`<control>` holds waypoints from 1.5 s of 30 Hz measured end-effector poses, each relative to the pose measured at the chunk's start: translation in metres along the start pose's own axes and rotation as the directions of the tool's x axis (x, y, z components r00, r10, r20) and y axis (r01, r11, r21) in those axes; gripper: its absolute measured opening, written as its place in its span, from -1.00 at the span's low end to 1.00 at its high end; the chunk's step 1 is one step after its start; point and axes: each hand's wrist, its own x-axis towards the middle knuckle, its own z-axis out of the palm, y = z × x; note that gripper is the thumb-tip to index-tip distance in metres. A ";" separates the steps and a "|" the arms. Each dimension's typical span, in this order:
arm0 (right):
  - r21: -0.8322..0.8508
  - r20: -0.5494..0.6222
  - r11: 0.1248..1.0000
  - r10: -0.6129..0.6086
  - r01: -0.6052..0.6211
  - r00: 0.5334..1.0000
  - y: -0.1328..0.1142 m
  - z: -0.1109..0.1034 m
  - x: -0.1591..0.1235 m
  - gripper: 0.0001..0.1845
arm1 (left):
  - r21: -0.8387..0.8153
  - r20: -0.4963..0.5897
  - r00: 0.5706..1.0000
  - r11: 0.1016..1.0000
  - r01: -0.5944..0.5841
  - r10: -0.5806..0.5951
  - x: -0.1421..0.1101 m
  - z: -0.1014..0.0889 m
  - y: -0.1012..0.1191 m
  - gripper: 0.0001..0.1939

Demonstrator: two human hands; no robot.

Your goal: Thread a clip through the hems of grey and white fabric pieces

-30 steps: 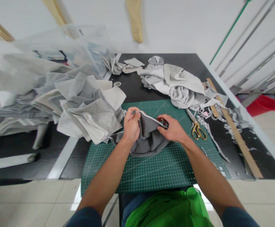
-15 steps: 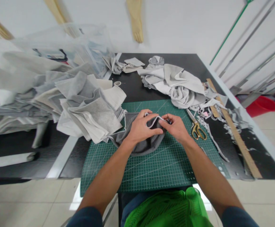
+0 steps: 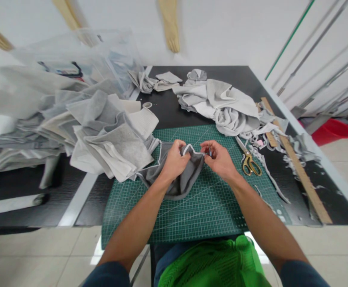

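Left hand [image 3: 174, 161], fingers pinching the soft dark-grey, white-edged cloth [image 3: 192, 170]; right hand [image 3: 220, 161], fingertips together on its rim: uneven tugging could stretch it!

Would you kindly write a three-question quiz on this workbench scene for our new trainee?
1. Multiple choice: what lies beneath the dark grey fabric between the hands?
a) wooden ruler
b) green cutting mat
c) red bucket

2. True or false: the gold-handled scissors lie to the right of the right hand.

3. Fill in the colour: the left hand is at the fabric's ____ edge.

Key: 1. b; 2. true; 3. white.
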 end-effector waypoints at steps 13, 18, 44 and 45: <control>-0.009 -0.022 0.999 -0.049 0.049 0.999 -0.009 0.007 -0.007 -0.61 | -0.093 0.093 0.995 0.995 0.041 -0.032 -0.007 0.003 0.011 -0.75; -0.065 0.023 0.994 0.089 -0.088 0.996 -0.011 0.006 -0.007 -0.60 | -0.040 -0.010 0.999 0.998 -0.045 0.045 -0.008 -0.001 0.012 -0.58; -0.011 -0.058 1.000 0.017 -0.018 0.998 0.005 0.008 -0.006 -0.66 | -0.297 0.062 0.991 0.946 0.133 -0.120 -0.003 0.003 0.003 -0.73; -0.065 -0.052 0.998 0.004 -0.007 0.999 0.008 0.008 -0.006 -0.63 | -0.302 0.037 0.991 0.944 0.133 -0.127 -0.002 0.003 0.001 -0.74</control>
